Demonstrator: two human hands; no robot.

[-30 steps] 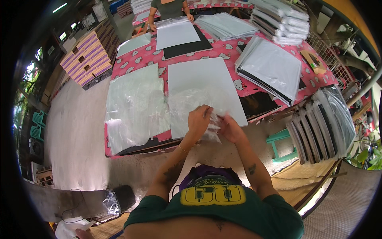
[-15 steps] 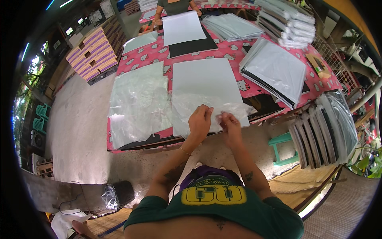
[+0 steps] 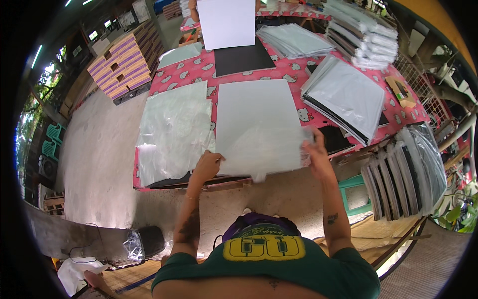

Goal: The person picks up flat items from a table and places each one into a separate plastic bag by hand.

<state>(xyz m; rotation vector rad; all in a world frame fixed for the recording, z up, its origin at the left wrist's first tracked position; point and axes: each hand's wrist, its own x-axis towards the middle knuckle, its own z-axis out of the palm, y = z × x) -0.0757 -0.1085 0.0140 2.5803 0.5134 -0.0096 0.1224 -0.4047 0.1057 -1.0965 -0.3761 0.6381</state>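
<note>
A large white board (image 3: 256, 102) lies on the table in front of me. Over its near part stretches a clear plastic bag (image 3: 264, 154), blurred, its near edge sagging past the table's edge. My left hand (image 3: 206, 165) is closed in a pinch at the bag's left near corner. At the right side of the board, my right hand (image 3: 317, 154) grips the bag's other side, its fingertips partly smeared by motion. Left of the board is a pile of flat clear plastic bags (image 3: 172, 129), close to my left hand.
Bagged boards are stacked at the right (image 3: 346, 97), with more bagged boards (image 3: 398, 174) standing by a green stool (image 3: 354, 194). Opposite, another person holds up a white board (image 3: 226, 25) over a black board (image 3: 244, 59). Stacked boxes (image 3: 124, 65) stand left of the pink table cover (image 3: 294, 74).
My hands have moved apart, left hand to the left and right hand to the right, spreading the bag across the board. The person opposite has raised their white board.
</note>
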